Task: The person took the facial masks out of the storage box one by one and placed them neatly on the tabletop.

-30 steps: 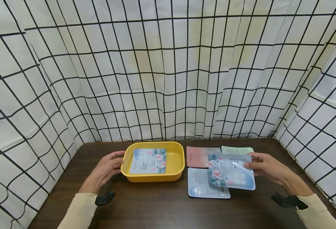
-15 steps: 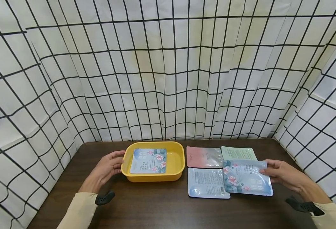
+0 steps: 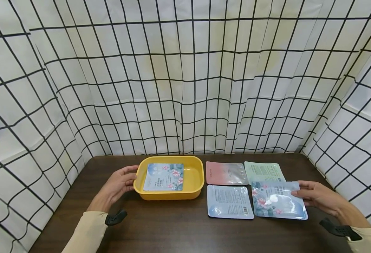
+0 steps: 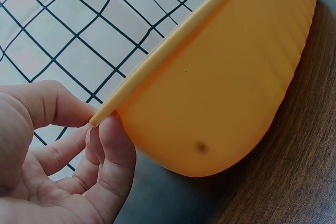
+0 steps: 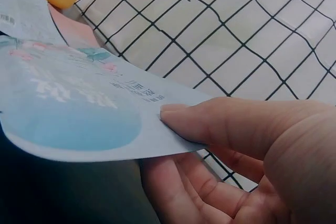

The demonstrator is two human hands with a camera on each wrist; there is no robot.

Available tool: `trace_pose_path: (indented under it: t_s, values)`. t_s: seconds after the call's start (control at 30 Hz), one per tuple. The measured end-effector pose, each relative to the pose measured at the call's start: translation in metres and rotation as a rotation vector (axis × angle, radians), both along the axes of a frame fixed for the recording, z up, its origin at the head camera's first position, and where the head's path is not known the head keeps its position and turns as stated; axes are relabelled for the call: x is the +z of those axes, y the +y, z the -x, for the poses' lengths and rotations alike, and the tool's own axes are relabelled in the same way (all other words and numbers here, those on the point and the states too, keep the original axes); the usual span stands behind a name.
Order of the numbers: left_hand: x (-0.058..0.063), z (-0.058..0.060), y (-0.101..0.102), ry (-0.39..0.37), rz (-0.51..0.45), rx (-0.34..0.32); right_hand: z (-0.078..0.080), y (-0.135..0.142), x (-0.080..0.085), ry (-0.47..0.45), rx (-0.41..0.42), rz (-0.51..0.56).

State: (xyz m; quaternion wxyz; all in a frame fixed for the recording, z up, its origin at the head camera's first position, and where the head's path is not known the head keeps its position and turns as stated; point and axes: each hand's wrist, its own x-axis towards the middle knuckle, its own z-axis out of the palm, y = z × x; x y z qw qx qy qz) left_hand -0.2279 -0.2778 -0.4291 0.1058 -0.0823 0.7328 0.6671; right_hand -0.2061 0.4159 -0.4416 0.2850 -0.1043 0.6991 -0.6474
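My right hand [image 3: 323, 198] pinches the right edge of a light-blue floral sheet mask packet [image 3: 278, 202], thumb on top and fingers underneath. In the right wrist view this floral packet [image 5: 68, 103] tilts, its near edge above the dark table. My left hand [image 3: 117, 186] holds the left rim of a yellow plastic basin [image 3: 191, 195]; in the left wrist view thumb and fingers pinch the basin's rim [image 4: 157, 56]. Inside the basin lies another blue floral packet [image 3: 163, 177], face up. A blue packet with printed text [image 3: 229, 202] lies just left of the held one.
A pink packet [image 3: 225, 173] and a green packet [image 3: 264, 171] lie side by side behind the blue ones, the green one's front edge overlapped by the held packet. The brown table [image 3: 173, 228] ends at a white cloth wall with black grid lines [image 3: 185, 88].
My right hand has carried the floral packet right and toward me, uncovering the pink packet, the text-printed blue one and most of the green one. The left hand stays at the basin.
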Motion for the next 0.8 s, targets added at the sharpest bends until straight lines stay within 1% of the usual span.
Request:
trace_pose_path:
  t_s: [0.27,0.37,0.5,0.6,0.73,0.8]
  values:
    - [-0.001,0.0,0.001,0.005,-0.002,-0.003,0.003,-0.007,0.0,0.014,-0.094,-0.141]
    - [-0.002,0.0,0.001,0.002,-0.003,0.006,0.003,-0.009,0.0,0.023,-0.093,-0.178]
    - [-0.001,0.0,0.0,0.0,-0.004,0.008,0.003,-0.012,0.002,0.051,-0.07,-0.229]
    - [0.0,0.0,0.0,0.003,-0.009,0.001,0.004,-0.013,0.004,0.08,-0.063,-0.283]
    - [0.001,-0.001,0.001,0.01,-0.019,0.0,0.004,-0.016,0.008,0.127,-0.074,-0.36]
    - [0.001,-0.002,0.001,0.011,-0.02,-0.002,0.005,-0.017,0.009,0.135,-0.092,-0.385]
